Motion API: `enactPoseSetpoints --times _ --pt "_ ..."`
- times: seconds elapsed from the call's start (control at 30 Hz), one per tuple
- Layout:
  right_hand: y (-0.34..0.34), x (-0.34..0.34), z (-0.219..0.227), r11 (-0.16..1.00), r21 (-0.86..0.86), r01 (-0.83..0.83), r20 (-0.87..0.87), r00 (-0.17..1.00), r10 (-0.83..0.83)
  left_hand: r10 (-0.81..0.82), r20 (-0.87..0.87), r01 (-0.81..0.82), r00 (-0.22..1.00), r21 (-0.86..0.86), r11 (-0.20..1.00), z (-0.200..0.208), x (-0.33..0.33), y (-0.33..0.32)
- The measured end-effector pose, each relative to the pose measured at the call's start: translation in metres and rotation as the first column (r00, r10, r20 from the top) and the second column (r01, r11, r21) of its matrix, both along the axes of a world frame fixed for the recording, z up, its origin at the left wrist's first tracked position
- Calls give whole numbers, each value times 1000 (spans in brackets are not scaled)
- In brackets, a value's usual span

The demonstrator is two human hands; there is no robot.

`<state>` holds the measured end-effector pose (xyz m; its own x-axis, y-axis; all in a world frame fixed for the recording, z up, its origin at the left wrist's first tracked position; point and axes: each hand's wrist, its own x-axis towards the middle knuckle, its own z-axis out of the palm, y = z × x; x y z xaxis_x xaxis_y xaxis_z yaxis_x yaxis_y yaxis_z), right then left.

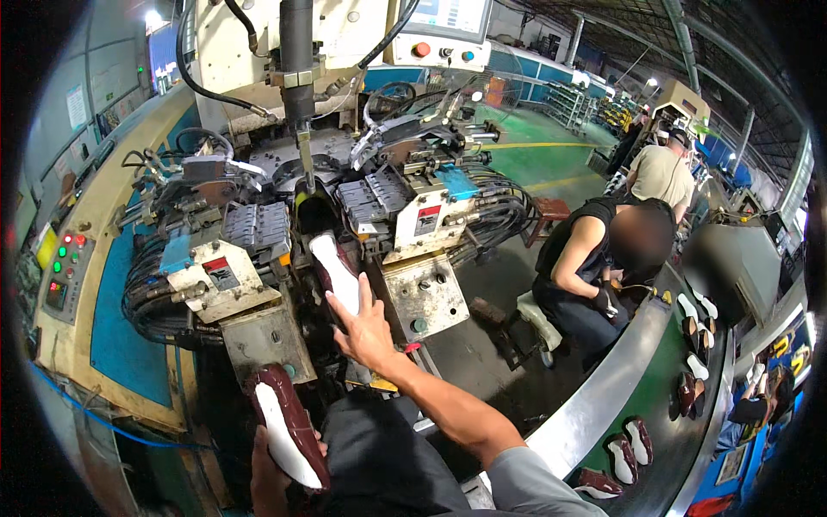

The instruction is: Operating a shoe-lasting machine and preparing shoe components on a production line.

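Factory flr [538,142], L hand [265,474] gripping maroon wht-soled shoe [289,426], R hand [370,336], fingers splayed, over 2nd shoe [334,263]

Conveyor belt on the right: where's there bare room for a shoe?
Between the three near maroon shoes, the silver rail and the shoes farther up, the green belt shows a bare patch. Crowded: between the two metal plates, where the right hand meets a white-soled shoe.
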<state>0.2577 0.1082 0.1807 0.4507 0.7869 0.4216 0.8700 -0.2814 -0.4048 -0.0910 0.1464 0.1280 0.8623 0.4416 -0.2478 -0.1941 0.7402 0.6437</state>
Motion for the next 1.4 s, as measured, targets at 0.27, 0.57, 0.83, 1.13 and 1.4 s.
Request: enactPoseSetpoints --times 0.27,0.57,0.83,1.13,1.4 --pt "11 -41 -17 999 44 3 -4 1000 -3 126 -200 -150 972 -111 982 5 -33 -55" --pt "30 -24 -14 997 36 75 118 990 -79 47 -297 -82 954 -104 991 11 -5 -63" --pt "122 26 11 995 -59 78 45 996 -75 -25 -100 5 995 -192 981 3 50 -25" --pt "152 49 28 997 14 74 83 994 -75 -112 28 115 993 -199 973 1 101 3" --pt "141 55 57 994 105 -1 101 995 -9 -144 141 184 979 -323 929 -2 98 -7"
